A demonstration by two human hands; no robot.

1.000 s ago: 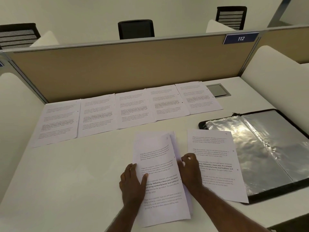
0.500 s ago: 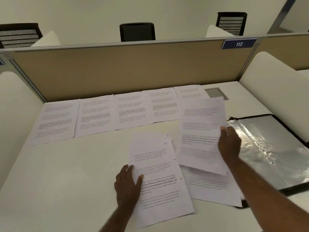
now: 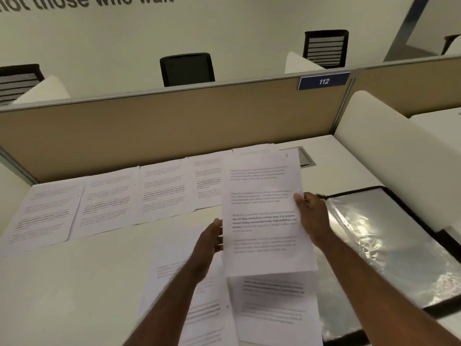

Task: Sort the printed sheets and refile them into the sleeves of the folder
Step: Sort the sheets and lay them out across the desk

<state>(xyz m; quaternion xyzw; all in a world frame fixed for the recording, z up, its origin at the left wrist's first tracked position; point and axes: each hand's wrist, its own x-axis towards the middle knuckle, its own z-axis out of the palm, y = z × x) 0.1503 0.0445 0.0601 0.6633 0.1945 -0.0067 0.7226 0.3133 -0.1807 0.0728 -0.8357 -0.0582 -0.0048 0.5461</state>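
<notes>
My right hand (image 3: 310, 218) pinched the raised sheet (image 3: 264, 211) at its right edge | my left hand (image 3: 212, 237) gripped its left edge | sheet hung between them, above loose sheets (image 3: 204, 295) on the desk (image 3: 74, 283) | open folder (image 3: 389, 245) lay just right.

printed text (image 3: 262, 221) blurred, folder (image 3: 399, 245) partly covered
</notes>
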